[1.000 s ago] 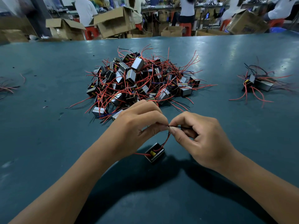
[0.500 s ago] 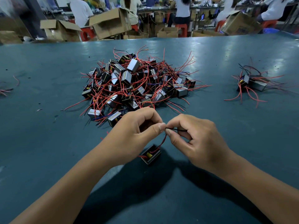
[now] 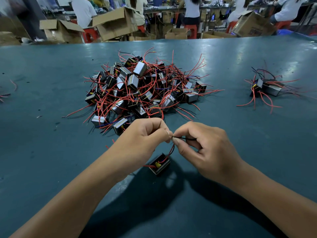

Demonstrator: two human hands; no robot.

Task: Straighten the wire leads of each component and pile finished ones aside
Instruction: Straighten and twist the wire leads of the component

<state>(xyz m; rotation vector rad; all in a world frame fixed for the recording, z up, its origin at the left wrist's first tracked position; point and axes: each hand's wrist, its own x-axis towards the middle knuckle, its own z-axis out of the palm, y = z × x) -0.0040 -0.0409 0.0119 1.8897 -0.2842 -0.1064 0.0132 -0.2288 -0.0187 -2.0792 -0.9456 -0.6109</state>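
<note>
While a component (image 3: 159,164) hangs just above the table (image 3: 42,152), a black lead (image 3: 184,138) rising from it is pinched between thumb and forefinger of the left hand (image 3: 142,140) and, right beside that, of the right hand (image 3: 204,148), whose fingertips almost touch. Behind the hands, a big heap (image 3: 142,88) of components with tangled red and dark leads is seen mid-table, and a small pile (image 3: 265,86) lies well apart at the right, with cartons (image 3: 116,23) beyond the far edge.
</note>
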